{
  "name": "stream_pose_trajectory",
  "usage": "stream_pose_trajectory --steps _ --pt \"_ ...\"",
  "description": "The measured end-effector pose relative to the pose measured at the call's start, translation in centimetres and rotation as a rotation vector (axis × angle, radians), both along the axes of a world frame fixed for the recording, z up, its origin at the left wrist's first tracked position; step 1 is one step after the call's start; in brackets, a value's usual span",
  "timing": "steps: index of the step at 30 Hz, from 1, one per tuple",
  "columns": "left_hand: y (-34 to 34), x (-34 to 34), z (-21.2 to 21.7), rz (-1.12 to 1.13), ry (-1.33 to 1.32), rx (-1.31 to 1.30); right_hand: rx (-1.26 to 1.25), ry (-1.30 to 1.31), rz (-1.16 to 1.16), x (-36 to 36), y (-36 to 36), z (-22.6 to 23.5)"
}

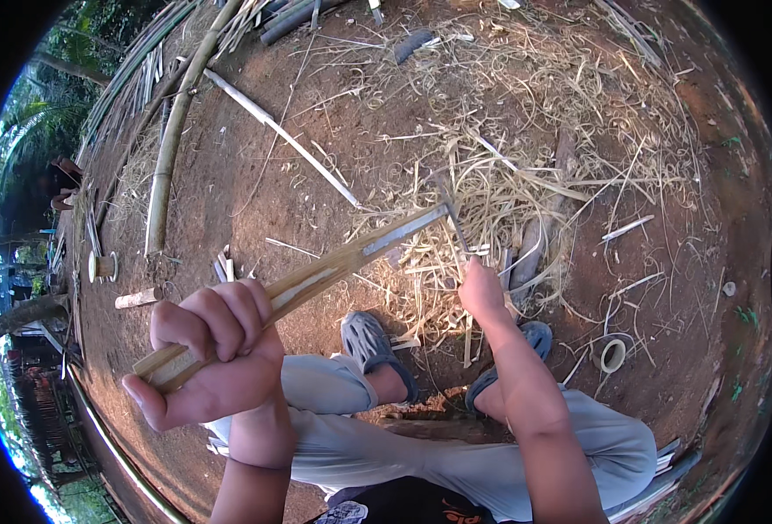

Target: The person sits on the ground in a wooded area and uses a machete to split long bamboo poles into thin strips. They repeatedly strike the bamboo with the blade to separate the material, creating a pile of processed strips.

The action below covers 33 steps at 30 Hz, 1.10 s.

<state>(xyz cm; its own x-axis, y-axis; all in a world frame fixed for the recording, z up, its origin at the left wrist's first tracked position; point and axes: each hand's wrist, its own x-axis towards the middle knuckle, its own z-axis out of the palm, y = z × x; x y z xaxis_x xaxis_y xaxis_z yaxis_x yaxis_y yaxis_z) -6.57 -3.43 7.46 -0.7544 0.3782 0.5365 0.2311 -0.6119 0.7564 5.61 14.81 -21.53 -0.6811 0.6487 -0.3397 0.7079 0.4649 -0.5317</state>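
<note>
Left hand [216, 354] at 8 o'clock, fist wrapped tight round the near end of a bamboo strip [316, 279]; strip running up toward 1 o'clock, its far end meeting a knife [450, 214] just above centre. Right hand [482, 293] just right of centre, fingers closed on the knife's handle, blade reaching up to the strip's tip. Whether the edge bites into the end or only rests against it — cannot tell.

Both feet in grey shoes [373, 342] planted below, on bare dirt [255, 183]; pale shavings [526, 166] heaped from 12 to 2 o'clock. A long pole [169, 144] lying at 10 o'clock, a short cut ring [613, 354] at 4 o'clock.

To do it well, by judgement: keep the strip steady and level with the fist, thumb clear of the edge; hold the blade square to the grain and centred on the end so the split runs even; work away from the knees — feet sit close under the cutting line.
</note>
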Motion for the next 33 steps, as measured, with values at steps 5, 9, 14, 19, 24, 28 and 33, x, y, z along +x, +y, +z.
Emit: stream_pose_trajectory --steps 5,9,14,19,24,28,33 --pt "-0.7 -1.2 -0.2 0.050 -0.022 0.043 -0.020 0.251 0.243 -1.4 -3.2 5.9" --pt "-1.1 -2.9 -0.2 0.003 -0.031 0.042 0.018 0.592 0.359 -0.6 -6.3 12.0" --pt "-1.1 -3.6 -0.3 0.031 -0.035 0.038 -0.091 0.246 0.172 -0.9 -1.7 2.1" --pt "-1.2 -2.5 -0.4 0.063 -0.037 0.019 -0.036 0.305 0.298 -1.5 -3.0 6.6" --pt "-0.8 -3.9 -0.4 0.058 -0.007 -0.001 -0.181 -0.053 0.007 -1.8 1.6 0.4" --pt "0.5 -4.2 0.4 0.026 0.030 0.039 -0.058 0.043 0.225 -1.6 0.8 0.6" --pt "-1.3 -5.2 -0.2 0.122 -0.033 0.011 -0.185 0.217 0.265 -1.5 -1.4 2.2"
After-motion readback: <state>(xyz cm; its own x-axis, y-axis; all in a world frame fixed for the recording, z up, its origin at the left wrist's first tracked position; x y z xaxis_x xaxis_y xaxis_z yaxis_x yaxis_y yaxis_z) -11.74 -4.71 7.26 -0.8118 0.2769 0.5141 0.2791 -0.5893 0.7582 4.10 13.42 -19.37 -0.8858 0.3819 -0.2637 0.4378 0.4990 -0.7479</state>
